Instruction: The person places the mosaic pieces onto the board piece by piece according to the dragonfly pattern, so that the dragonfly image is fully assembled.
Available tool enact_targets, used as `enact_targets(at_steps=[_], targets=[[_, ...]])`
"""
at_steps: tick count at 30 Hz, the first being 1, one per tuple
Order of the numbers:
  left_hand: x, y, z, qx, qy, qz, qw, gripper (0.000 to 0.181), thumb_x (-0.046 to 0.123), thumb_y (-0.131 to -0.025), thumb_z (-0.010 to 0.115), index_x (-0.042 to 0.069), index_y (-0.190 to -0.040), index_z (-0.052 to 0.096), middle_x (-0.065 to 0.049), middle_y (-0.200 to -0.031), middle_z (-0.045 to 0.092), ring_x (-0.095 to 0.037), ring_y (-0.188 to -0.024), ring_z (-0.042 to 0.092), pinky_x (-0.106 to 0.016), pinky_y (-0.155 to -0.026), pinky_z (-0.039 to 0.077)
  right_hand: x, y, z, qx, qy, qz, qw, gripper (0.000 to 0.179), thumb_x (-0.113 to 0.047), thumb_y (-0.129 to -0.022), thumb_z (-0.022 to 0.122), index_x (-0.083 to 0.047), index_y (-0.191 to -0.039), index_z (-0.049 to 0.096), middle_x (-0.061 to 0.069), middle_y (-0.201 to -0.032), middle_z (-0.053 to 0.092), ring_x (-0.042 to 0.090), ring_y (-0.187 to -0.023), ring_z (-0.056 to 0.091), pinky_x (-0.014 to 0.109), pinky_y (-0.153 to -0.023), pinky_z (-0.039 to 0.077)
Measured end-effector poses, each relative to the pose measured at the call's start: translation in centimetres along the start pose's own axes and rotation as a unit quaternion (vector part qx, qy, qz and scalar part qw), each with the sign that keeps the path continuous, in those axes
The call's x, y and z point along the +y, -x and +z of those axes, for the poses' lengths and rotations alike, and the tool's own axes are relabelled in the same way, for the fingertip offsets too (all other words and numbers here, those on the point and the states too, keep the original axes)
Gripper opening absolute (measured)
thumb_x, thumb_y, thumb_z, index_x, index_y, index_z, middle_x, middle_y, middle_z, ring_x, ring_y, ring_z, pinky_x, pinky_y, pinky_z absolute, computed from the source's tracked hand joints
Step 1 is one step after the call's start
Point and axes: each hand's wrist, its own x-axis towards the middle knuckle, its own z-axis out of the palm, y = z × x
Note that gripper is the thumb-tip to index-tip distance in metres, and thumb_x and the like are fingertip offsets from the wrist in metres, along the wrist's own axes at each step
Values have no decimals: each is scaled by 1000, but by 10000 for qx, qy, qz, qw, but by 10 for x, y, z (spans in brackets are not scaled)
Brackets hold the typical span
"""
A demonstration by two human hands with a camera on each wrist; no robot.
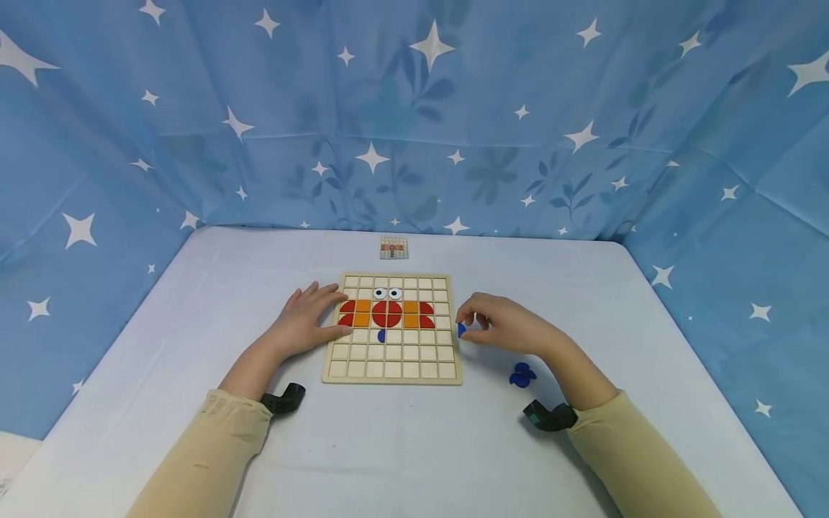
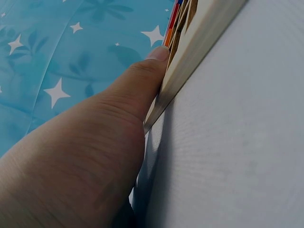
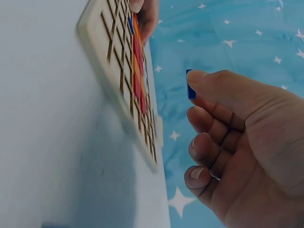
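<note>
A wooden grid board (image 1: 391,381) lies on the table. Red rounded pieces (image 1: 386,314), orange squares (image 1: 410,314) and two white eye pieces (image 1: 380,293) sit in its cells, with a blue piece (image 1: 381,336) just below the red circle. My left hand (image 1: 301,324) rests at the board's left edge, fingers spread and thumb (image 2: 159,54) touching it. Just right of the board, my right hand (image 1: 508,324) pinches another small blue piece (image 3: 191,92) between thumb and index finger, apart from the board. The other fingers of that hand curl loosely.
Several loose blue pieces (image 1: 521,375) lie on the white table (image 1: 401,446) near the right wrist. Behind the board is a small picture card (image 1: 393,248) with a similar grid pattern. A blue star-patterned curtain (image 1: 414,165) hangs beyond the table's back and sides.
</note>
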Motion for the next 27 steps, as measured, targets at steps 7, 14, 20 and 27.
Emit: enact_targets(at_steps=[7,14,20,27], targets=[[0,-1,1,-76,-32,-9,10000,73,60,-88,65,22,-148,46,-8,-162,29,-39,-153,11,-59,-123,1,-15,-30,8,-218,4,-32,9998,20,-26,-92,72,-21,-109,62,-6,-98,60,13,-84,53,27,-71,49],[0,-2,1,-81,-20,-19,10000,75,62,-87,65,23,-148,46,-8,-162,29,-39,-153,11,-59,-123,0,-28,-57,23,-322,-227,-358,9986,16,-28,-93,71,-19,-103,63,-3,-91,58,15,-79,52,28,-67,45],[-1,-3,2,-102,-59,-35,9999,75,62,-87,64,23,-148,46,-7,-163,29,-38,-153,11,-59,-123,1,-33,-76,38,-408,-282,-438,9978,13,-28,-92,72,-20,-101,66,-7,-84,56,12,-78,52,27,-68,46],[-3,-3,2,-92,-99,-59,9999,75,63,-87,64,23,-148,45,-7,-163,29,-38,-153,11,-59,-123,1,-42,-89,52,-499,-236,-350,9979,15,-30,-92,72,-21,-104,67,-8,-89,59,12,-82,54,26,-73,48]])
